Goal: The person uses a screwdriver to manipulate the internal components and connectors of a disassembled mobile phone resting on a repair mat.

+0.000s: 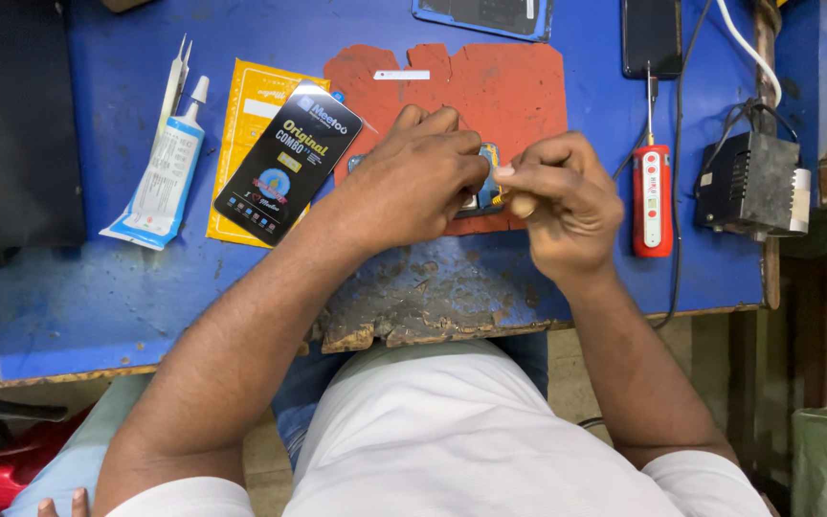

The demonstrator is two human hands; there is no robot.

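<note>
The worn front edge of the blue-painted wooden bench (413, 306) lies nearest. Beyond it, the left hand (413, 177) presses curled fingers onto a small blue-and-metal part (486, 182) on the red mat (519, 81); the right hand (557, 196), touching from the right, pinches it.

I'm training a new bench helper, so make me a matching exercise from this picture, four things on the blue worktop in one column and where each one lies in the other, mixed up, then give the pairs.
Things:
1. Glue tube
2. Red handheld tool
3. Black flat package
4. Small white strip

Places:
A. On the yellow sheet, beside the left hand
B. On the red mat, near its top edge
C. Far left of the blue table
D. Right of the right hand

Pairs: 1-C, 2-D, 3-A, 4-B
</note>
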